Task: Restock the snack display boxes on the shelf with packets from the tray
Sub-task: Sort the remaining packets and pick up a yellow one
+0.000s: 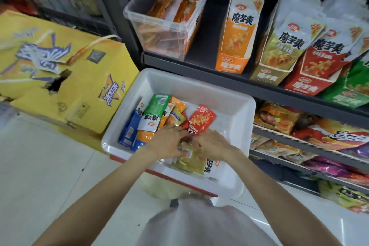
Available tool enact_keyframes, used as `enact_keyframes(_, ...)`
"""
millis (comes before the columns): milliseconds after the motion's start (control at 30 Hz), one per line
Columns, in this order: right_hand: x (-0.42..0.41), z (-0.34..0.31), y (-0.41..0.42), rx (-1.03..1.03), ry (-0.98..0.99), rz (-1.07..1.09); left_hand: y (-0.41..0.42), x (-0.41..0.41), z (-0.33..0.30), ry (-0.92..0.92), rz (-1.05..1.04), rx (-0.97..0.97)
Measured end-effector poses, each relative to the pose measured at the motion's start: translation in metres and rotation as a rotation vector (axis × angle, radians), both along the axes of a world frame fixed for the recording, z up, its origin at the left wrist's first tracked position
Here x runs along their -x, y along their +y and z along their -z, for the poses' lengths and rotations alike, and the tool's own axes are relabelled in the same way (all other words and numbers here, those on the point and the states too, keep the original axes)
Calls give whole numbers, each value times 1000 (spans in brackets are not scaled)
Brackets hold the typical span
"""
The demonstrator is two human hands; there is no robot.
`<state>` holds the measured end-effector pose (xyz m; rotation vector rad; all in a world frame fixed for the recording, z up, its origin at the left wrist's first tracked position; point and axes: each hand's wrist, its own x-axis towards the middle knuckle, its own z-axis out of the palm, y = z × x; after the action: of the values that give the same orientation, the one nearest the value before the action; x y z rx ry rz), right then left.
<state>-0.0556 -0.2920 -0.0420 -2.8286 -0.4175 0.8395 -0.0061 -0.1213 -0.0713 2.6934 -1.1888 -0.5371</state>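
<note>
Head cam: both hands are down in the white tray (235, 106), left hand (166, 142) and right hand (214, 145) pinching the same olive packets (188, 161) between them, probably squaring up a stack of one flavour so it slides into the matching box. Those go in the olive box (279, 52) up on the shelf (199, 64), between the orange box (237, 32) and red box (319, 70). All the boxes read 魔芋爽, same as the green packet (154, 112) in the tray; the yellow carton (65, 78) says 冰红茶.

White tray (235, 110); red packet (201, 120); green packet (156, 106); yellow carton (83, 78)
</note>
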Motion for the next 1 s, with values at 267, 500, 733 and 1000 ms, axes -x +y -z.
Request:
enact_keyframes(267, 13, -48, -34, -434, -439, 617, -5, -7, -39, -22, -308, 738)
enact_keyframes(500, 17, -85, -47, -1152, -87, 1168, -17, -6, -77, -721, 181, 1023)
enact_keyframes(733, 7, -87, -54, -1257, -313, 1233, -35, 0, -70, -582, 390, 853)
enact_keyframes(1000, 12, -137, -95, -1109, -1077, 1054, -66, -22, -98, -457, 160, 832)
